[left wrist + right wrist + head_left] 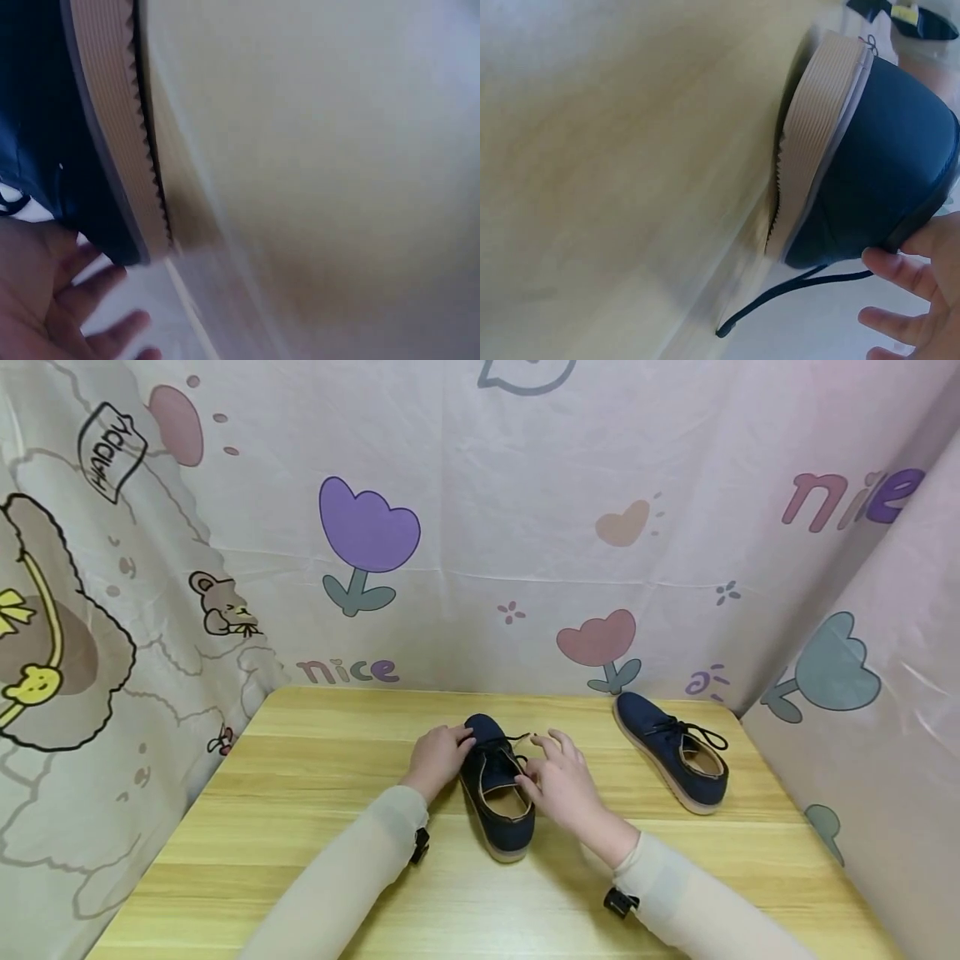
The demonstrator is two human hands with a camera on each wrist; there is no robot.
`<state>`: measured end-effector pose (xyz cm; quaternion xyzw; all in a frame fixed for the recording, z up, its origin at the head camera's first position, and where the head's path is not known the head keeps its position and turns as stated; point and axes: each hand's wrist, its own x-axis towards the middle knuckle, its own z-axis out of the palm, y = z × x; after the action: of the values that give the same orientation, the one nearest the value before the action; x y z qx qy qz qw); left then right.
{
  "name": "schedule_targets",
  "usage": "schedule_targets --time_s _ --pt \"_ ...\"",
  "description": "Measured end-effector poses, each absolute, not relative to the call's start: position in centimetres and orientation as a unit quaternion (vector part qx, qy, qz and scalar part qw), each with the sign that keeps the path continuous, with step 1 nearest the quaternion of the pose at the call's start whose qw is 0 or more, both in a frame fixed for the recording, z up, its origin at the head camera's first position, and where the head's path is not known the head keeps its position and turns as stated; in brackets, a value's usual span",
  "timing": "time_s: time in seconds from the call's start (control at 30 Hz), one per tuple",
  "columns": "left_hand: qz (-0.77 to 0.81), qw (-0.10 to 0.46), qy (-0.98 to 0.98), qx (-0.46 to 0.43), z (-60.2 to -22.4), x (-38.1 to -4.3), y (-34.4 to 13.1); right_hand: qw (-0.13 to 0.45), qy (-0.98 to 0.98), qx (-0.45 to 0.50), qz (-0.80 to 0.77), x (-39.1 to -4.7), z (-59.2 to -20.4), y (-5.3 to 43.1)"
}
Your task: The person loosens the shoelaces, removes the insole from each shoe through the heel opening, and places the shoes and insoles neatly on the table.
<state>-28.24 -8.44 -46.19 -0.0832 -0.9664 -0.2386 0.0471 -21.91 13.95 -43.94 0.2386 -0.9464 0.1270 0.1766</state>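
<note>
A dark navy lace-up shoe [508, 828] stands upright on the table, toe away from me, black laces untied. My left hand [438, 758] touches its left side near the toe; in the left wrist view, loosely spread fingers [86, 300] show beside the shoe's pale ribbed sole [112, 97]. On the other side my right hand [566, 781] pinches the opening's edge between thumb and index finger, its other fingers spread. In the right wrist view a loose black lace [769, 298] hangs past the upper [885, 157] down to the table.
A matching navy shoe [667, 747] with its lace tied in a bow stands at the table's right rear. The wood-grain table [315, 760] meets a printed cloth curtain [465, 527] at the back and both sides.
</note>
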Motion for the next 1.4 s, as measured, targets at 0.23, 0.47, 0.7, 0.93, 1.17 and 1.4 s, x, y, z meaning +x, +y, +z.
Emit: schedule_targets --time_s 0.23,0.47,0.7,0.93,1.17,1.4 --pt "-0.188 0.082 -0.978 -0.036 -46.2 -26.6 -7.7 0.182 -0.947 0.233 0.128 -22.4 -43.7 14.5" --pt "-0.19 0.064 -0.977 -0.068 -45.7 -27.2 -7.9 0.163 -0.955 0.216 0.124 -22.0 -43.2 14.7" --pt "-0.184 0.028 -0.968 -0.167 -45.7 -29.1 -9.1 0.153 -0.958 0.216 0.109 -21.6 -42.9 14.8" --pt "-0.138 0.016 -0.976 -0.167 -45.5 -28.7 -9.8 0.164 -0.954 0.229 0.104 -22.0 -43.2 14.9" --pt "-0.082 0.012 -0.992 -0.098 -44.7 -26.5 -9.4 0.153 -0.96 0.22 0.078 -23.0 -43.0 15.6" --pt "-0.048 -0.001 -0.997 -0.054 -45.1 -25.4 -9.3 0.153 -0.959 0.225 0.079 -23.4 -42.8 15.7"
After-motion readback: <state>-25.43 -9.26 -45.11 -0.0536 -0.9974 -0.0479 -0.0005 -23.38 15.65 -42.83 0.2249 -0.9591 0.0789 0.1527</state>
